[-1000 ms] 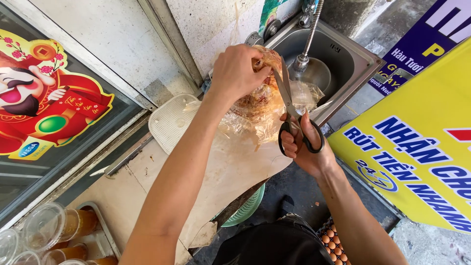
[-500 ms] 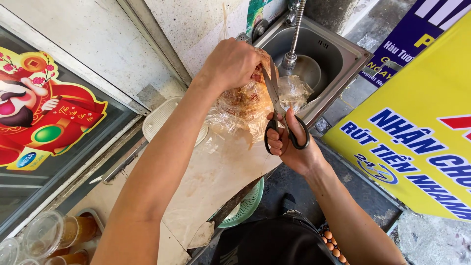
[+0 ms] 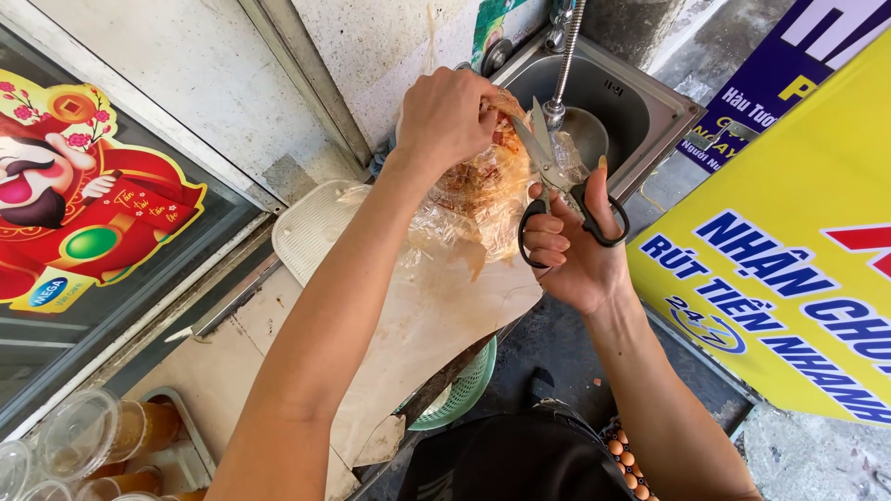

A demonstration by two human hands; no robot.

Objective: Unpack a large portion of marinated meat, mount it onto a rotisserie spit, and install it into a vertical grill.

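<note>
- Your left hand (image 3: pixel 447 116) grips the top of a clear plastic bag (image 3: pixel 483 199) of orange-brown food, fingers closed round the bunched neck, holding it up over the far end of the worktop (image 3: pixel 422 325).
- Your right hand (image 3: pixel 575 250) holds black-handled scissors (image 3: pixel 561 190), thumb and fingers through the loops; the blades stand narrowly parted and point up at the bag's neck, right beside your left fingers.
- Compared with a second ago, the bag and both hands sit closer to the sink (image 3: pixel 640 102) at the far right corner, and the scissor tips have climbed from the bag's side to its gathered top. I judge the cut is now lined up at the neck, though whether the blades have bitten the plastic cannot be told.
- The bag hangs over the brownish paper sheet that covers the worktop; its lower part seems to brush that sheet.
- A white ridged tray (image 3: pixel 311 232) lies at the far left of the worktop, just beside the bag.
- Clear plastic cups (image 3: pixel 83 436) stand at the near left corner.
- A green basket (image 3: pixel 459 394) shows under the worktop's right edge.
- A yellow sign (image 3: pixel 789 260) leans on the right, well apart from your hands.
</note>
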